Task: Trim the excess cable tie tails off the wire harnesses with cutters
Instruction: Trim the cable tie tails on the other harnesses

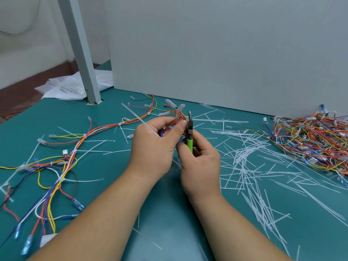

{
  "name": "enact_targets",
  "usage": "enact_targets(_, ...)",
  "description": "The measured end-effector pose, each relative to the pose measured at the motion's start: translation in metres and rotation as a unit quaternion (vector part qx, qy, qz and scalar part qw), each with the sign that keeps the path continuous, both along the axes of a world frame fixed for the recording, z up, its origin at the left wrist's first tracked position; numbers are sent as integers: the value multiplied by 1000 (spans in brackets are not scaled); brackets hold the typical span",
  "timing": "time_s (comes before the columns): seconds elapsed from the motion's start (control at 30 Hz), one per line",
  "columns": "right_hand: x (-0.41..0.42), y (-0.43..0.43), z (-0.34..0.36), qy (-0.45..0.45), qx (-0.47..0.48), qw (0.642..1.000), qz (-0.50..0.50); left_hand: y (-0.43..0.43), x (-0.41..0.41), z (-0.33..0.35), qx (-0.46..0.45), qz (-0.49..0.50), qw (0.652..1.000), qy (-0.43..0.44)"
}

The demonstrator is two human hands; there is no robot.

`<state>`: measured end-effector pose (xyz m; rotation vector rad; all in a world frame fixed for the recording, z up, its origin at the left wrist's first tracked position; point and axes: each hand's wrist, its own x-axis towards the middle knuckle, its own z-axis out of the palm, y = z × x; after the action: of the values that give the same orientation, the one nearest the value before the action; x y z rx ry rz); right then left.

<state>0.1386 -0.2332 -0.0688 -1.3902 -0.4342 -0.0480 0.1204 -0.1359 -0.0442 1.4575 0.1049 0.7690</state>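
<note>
Wire harness [178,115] is bunched up in the left hand [152,147], right hand's [201,166] gripping the green-handled cutters [190,132], tips up.

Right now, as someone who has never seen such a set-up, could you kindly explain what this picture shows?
There is no machine: one camera worn on a person's head looks down at their bare hands. The left hand grips a wire harness with a long white tie tail sticking out; the right hand holds green-handled cutters, tips up, beside it. On the teal table lie cut tails, a heap of harnesses at right and a spread harness at left.
</note>
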Motion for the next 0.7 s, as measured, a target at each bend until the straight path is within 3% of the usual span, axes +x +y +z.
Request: enact_targets(0.7, -2, 1, 1, 0, 13, 1000, -23, -1, -3, 5, 12, -3, 1000, 3)
